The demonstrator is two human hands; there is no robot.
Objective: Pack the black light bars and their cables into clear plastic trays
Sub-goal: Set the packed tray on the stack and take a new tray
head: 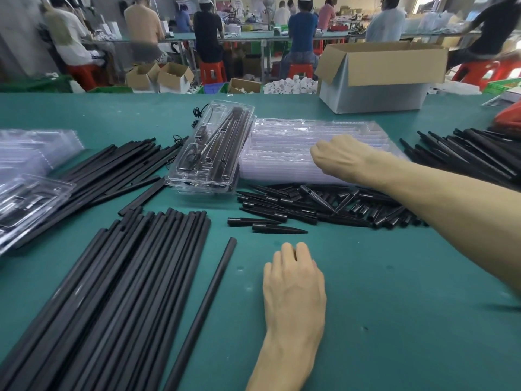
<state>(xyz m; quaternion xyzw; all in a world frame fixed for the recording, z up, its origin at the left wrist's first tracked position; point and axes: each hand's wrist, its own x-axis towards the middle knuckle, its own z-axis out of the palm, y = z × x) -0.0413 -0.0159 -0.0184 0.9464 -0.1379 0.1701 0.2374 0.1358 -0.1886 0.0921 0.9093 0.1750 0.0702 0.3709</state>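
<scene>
Flat and empty on the green mat at bottom centre, my left hand [294,286] idles while my right hand [337,156], curled, reaches the empty clear-tray stack [282,153] at centre right, whose nested trays may lift together, away from the black light bars [118,277] at lower left.

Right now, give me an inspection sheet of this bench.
Surface: green mat, bare near the left hand.
Job's things: black bars piled left; empty trays stacked centre; packed tray beside them.
Clutter: black spikes heaped; cardboard box behind.
Grippers: left hand flat on the mat, empty; right hand curled over the empty trays, grasp unclear.
Cables: black cable by the packed tray.
Surroundings: seated workers at far benches.
</scene>
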